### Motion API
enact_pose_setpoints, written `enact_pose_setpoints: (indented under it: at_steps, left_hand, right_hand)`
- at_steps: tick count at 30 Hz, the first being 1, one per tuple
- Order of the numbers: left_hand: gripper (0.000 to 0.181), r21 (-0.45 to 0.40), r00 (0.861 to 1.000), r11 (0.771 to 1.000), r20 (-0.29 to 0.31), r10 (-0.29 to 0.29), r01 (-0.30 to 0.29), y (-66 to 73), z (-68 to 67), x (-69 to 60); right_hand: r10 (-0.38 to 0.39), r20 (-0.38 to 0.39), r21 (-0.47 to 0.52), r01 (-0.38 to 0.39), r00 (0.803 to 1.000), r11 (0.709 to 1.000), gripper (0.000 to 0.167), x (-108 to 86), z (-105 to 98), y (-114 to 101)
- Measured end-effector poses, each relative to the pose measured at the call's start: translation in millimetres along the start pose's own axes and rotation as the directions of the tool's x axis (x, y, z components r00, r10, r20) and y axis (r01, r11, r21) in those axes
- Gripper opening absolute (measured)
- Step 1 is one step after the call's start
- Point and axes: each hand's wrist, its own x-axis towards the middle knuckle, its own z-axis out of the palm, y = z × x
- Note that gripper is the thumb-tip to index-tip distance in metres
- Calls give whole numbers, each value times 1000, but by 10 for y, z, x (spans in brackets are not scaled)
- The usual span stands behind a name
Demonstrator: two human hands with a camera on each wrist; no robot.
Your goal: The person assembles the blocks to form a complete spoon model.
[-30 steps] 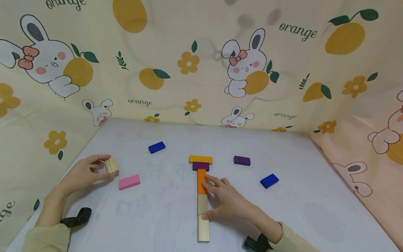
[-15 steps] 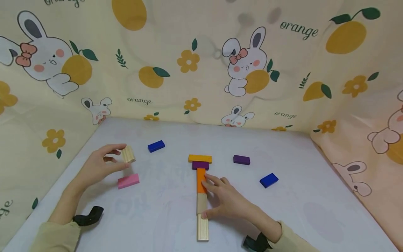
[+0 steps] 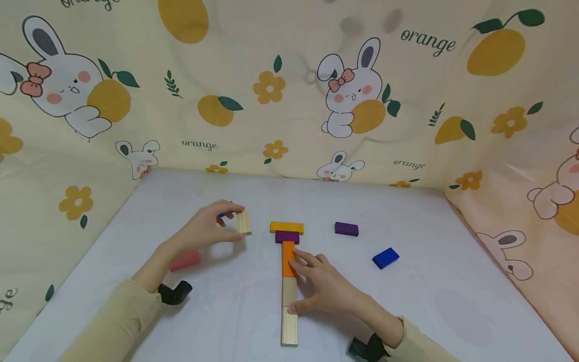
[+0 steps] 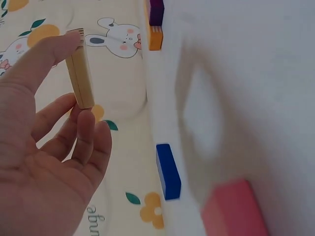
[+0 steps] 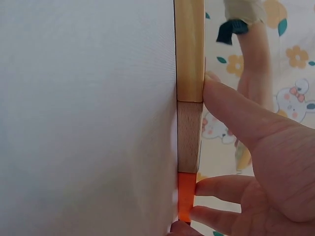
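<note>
My left hand (image 3: 201, 226) pinches a pale grooved wooden block (image 3: 244, 222) by its ends, between thumb and fingers. It is held above the table, left of a line of blocks. In the left wrist view the wooden block (image 4: 80, 73) shows edge-on. My right hand (image 3: 327, 286) rests on the line: its thumb touches the nearest pale block (image 3: 289, 327), its fingers touch the orange block (image 3: 288, 259). A plain tan block (image 3: 289, 291) lies between those two. At the far end, a purple block (image 3: 287, 237) and a yellow block (image 3: 287, 227) lie crosswise.
A pink block (image 3: 185, 260) lies left, partly behind my left forearm. One blue block (image 4: 168, 172) is mostly hidden behind my left hand in the head view. Another purple block (image 3: 346, 229) and a blue block (image 3: 386, 258) lie right. Patterned cloth (image 3: 298, 100) hangs around the white table (image 3: 407, 317).
My left hand has carried the grooved wooden block rightward, past the pink block, toward the line of blocks. The right hand has stayed in place on the line.
</note>
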Motion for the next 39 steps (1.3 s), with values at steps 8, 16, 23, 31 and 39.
enact_pose_setpoints:
  at_steps: [8, 16, 23, 31, 39]
  left_hand:
    - [62, 8, 999, 1000, 36, -15, 14, 46, 91, 276]
    - [63, 48, 999, 999, 40, -25, 23, -39, 163, 443]
    - [64, 53, 997, 997, 50, -65, 62, -125, 257, 570]
    - [67, 76, 982, 981, 36, -183, 180, -146, 362, 759]
    - [67, 85, 973, 971, 41, -228, 224, -260, 502, 960]
  right_hand:
    - [-21, -8, -8, 21, 1000, 1000, 96, 1, 17, 25]
    - [-14, -2, 5, 14, 1000, 1000, 96, -4, 9, 19]
    - [-9, 1, 2, 9, 1000, 1000, 96, -1, 13, 15]
    - [-7, 3, -4, 7, 1000, 1000, 97, 8, 22, 36]
    - [-29, -3, -34, 29, 1000, 999, 95, 11, 22, 32]
